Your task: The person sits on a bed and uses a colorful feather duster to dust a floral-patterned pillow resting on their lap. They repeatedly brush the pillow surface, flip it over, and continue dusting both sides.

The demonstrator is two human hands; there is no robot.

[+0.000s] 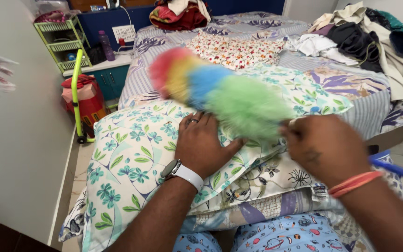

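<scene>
The right hand [325, 148], closed on its handle, sweeps a fluffy rainbow-coloured duster [218, 91] over the leaf-printed pillow [127, 158]; the left hand [201, 142] rests flat, fingers spread, steadying it.

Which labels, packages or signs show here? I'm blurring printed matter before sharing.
Tag: small white sewn label, pillow edge under the right hand.
Panel: white rectangle on the blue headboard, behind the nightstand.
Bag: red and tan, on the floor by the nightstand.
</scene>
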